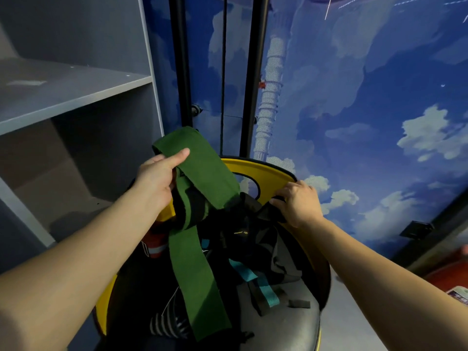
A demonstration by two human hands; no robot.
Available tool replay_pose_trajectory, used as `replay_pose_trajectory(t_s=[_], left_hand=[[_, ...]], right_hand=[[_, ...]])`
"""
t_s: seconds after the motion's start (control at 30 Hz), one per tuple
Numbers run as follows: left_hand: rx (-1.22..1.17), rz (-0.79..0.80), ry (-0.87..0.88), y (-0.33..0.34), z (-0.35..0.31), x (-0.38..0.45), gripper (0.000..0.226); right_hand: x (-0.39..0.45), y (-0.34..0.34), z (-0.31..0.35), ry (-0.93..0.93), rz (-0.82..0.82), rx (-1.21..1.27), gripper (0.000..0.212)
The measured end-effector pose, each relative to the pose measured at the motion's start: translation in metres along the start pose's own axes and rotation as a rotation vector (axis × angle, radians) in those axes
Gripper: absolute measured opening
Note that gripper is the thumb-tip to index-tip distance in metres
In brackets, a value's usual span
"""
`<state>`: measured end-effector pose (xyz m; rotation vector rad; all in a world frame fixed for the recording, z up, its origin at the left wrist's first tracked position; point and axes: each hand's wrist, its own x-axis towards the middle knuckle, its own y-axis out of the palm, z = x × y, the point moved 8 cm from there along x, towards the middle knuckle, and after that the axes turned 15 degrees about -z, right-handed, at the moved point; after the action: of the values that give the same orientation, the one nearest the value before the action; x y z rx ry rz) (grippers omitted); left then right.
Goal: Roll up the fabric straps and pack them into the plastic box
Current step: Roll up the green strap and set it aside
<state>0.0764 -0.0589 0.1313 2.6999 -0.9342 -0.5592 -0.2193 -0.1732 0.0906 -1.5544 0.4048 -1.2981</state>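
A wide green fabric strap [200, 269] hangs from my left hand [158, 178], which pinches its folded upper end, thumb on top. The strap's lower end trails down over a heap of dark straps and fabric. My right hand [297, 202] grips a black strap [268, 211] at the top right of that heap. Teal straps [255, 277] and a striped black-and-white piece [164, 325] lie among the pile. All of this sits in a round yellow-rimmed bin [255, 165]. No plastic box is visible.
Grey shelving [76, 97] stands at the left, close to my left arm. Black poles [182, 72] rise behind the bin against a blue sky-patterned wall [367, 97]. A red and orange item [157, 247] sits at the bin's left edge. Floor shows at the lower right.
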Motion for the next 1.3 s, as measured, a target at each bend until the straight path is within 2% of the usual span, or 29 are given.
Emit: replay_pose_trajectory(t_s=[0.2, 0.3, 0.33, 0.43, 0.5, 0.57, 0.6, 0.7, 0.73, 0.83, 0.9, 0.97, 1.07, 1.17, 1.3], left_hand=[[-0.039, 0.033, 0.001, -0.005, -0.023, 0.009, 0.038], [-0.01, 0.063, -0.023, 0.0, -0.018, 0.004, 0.06], [-0.007, 0.052, -0.027, 0.0, -0.015, 0.003, 0.062], [-0.004, 0.037, -0.049, 0.0, -0.005, 0.0, 0.05], [-0.004, 0.045, -0.061, 0.0, 0.0, -0.003, 0.064], [0.011, 0.065, -0.07, 0.001, 0.003, -0.007, 0.082], [0.02, 0.072, -0.065, 0.001, 0.003, -0.009, 0.082], [0.043, 0.103, -0.05, 0.007, -0.006, -0.023, 0.063], [0.044, 0.107, -0.041, 0.008, -0.01, -0.027, 0.063], [0.042, 0.112, -0.026, 0.011, -0.025, -0.038, 0.084], [0.055, 0.133, -0.01, 0.013, -0.038, -0.049, 0.069], [0.064, 0.169, 0.005, 0.018, -0.05, -0.061, 0.053], [0.066, 0.211, 0.035, 0.021, -0.07, -0.079, 0.056], [0.055, 0.225, 0.058, 0.019, -0.09, -0.098, 0.075], [0.001, 0.224, 0.086, 0.013, -0.116, -0.123, 0.078]], right_hand=[[-0.008, 0.009, -0.008, -0.005, 0.041, -0.067, 0.028], [-0.009, 0.012, -0.008, 0.041, 0.042, -0.015, 0.029], [-0.009, 0.012, -0.006, 0.042, 0.04, 0.001, 0.029], [-0.008, 0.011, -0.002, 0.073, 0.047, 0.013, 0.03], [-0.009, 0.014, -0.004, 0.126, 0.089, 0.055, 0.034], [-0.012, 0.018, -0.003, 0.178, 0.157, 0.135, 0.041], [-0.014, 0.019, -0.003, 0.201, 0.185, 0.175, 0.043], [-0.013, 0.013, 0.006, 0.248, 0.237, 0.288, 0.036], [-0.012, 0.008, 0.012, 0.242, 0.24, 0.329, 0.031], [-0.001, -0.021, 0.037, 0.214, 0.19, 0.465, 0.022], [0.003, -0.044, 0.056, 0.274, 0.152, 0.651, 0.021], [0.006, -0.065, 0.077, 0.375, 0.156, 0.952, 0.02], [0.01, -0.104, 0.107, 0.396, 0.157, 1.268, 0.021], [0.011, -0.138, 0.125, 0.37, 0.138, 1.334, 0.015], [0.01, -0.17, 0.134, 0.35, 0.05, 1.319, 0.01]])
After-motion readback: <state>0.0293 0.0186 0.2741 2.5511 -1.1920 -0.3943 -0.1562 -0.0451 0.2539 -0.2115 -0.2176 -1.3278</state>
